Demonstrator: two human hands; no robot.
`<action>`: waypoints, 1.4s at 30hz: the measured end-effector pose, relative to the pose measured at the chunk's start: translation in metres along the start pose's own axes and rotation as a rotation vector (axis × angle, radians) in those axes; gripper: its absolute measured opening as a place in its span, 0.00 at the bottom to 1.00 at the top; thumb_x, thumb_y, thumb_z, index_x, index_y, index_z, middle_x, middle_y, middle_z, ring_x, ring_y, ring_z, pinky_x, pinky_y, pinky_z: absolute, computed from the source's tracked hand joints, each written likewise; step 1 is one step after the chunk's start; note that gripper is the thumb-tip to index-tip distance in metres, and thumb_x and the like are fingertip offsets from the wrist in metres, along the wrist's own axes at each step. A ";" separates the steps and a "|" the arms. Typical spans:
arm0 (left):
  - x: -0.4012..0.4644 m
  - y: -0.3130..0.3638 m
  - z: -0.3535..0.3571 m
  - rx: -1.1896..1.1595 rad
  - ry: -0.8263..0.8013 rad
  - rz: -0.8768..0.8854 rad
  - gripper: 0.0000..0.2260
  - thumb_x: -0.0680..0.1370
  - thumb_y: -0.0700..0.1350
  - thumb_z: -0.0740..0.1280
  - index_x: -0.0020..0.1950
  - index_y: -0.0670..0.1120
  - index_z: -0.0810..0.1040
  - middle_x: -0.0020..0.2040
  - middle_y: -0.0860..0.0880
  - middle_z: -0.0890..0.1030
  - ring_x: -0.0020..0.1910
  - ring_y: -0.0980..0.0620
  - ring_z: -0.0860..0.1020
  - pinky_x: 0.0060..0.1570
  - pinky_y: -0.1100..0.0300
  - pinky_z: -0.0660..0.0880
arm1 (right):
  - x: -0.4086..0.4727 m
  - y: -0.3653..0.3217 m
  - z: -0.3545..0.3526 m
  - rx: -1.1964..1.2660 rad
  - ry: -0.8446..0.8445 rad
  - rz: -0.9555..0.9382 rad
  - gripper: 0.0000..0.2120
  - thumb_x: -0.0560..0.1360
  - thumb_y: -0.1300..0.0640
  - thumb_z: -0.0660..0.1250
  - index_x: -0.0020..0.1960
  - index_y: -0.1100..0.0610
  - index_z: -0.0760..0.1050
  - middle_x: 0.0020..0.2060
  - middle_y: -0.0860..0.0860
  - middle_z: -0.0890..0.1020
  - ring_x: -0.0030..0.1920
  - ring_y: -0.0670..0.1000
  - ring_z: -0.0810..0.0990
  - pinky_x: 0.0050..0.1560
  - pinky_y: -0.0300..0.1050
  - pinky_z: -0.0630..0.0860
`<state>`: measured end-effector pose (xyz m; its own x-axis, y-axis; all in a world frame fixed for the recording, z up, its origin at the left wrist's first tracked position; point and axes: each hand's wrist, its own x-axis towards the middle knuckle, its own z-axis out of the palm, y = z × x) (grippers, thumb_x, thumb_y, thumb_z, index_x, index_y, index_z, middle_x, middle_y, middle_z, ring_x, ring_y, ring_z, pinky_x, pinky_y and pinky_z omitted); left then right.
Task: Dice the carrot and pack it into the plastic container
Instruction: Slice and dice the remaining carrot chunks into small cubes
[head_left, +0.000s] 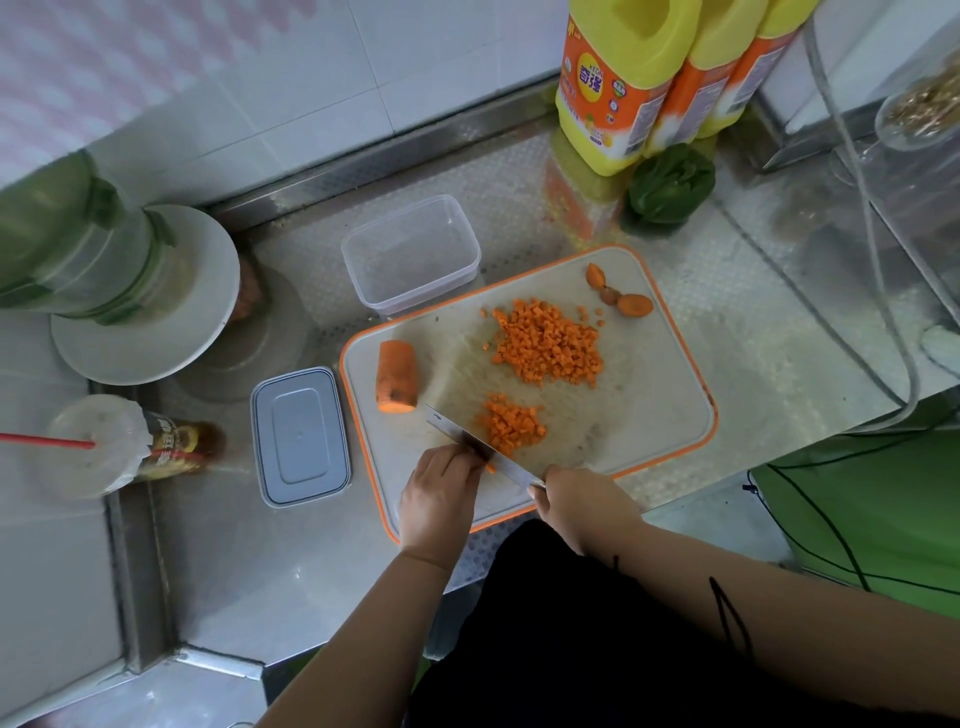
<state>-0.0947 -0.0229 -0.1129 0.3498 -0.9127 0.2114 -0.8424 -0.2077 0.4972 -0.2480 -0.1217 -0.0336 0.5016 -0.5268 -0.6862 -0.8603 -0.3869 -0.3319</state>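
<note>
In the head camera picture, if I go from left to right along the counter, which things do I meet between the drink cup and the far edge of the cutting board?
Drink cup → container lid → uncut carrot chunk → big pile of diced carrot → carrot end scraps → right rim of the cutting board.

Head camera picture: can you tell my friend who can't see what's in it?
A person's right hand holds a knife over carrot dice on an orange-rimmed cutting board, the left hand beside the blade. A bigger pile of dice and an uncut carrot chunk lie on the board. An empty plastic container stands behind it, its lid to the left.
</note>
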 end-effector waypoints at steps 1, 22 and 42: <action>-0.001 0.000 0.000 -0.003 -0.004 -0.006 0.09 0.78 0.44 0.65 0.45 0.43 0.84 0.42 0.48 0.82 0.43 0.47 0.80 0.40 0.55 0.79 | 0.002 0.000 -0.001 0.014 -0.010 0.010 0.16 0.82 0.49 0.52 0.52 0.60 0.72 0.47 0.57 0.80 0.49 0.58 0.79 0.41 0.44 0.69; 0.014 0.038 -0.004 0.480 -0.222 0.150 0.30 0.72 0.37 0.62 0.76 0.42 0.63 0.75 0.46 0.65 0.73 0.41 0.65 0.72 0.40 0.58 | -0.006 0.041 -0.063 0.789 0.104 0.149 0.24 0.78 0.50 0.63 0.27 0.59 0.65 0.19 0.55 0.67 0.16 0.52 0.66 0.24 0.42 0.66; 0.047 0.112 0.004 0.443 -0.132 0.198 0.32 0.72 0.35 0.55 0.77 0.48 0.62 0.75 0.49 0.68 0.70 0.44 0.68 0.70 0.42 0.65 | -0.011 0.063 -0.098 0.795 -0.038 0.075 0.15 0.77 0.52 0.61 0.35 0.58 0.69 0.26 0.54 0.70 0.20 0.50 0.65 0.23 0.41 0.63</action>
<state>-0.1741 -0.0900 -0.0504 0.1347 -0.9806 0.1427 -0.9905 -0.1292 0.0470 -0.2989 -0.2147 0.0164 0.4486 -0.4983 -0.7419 -0.7060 0.3113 -0.6361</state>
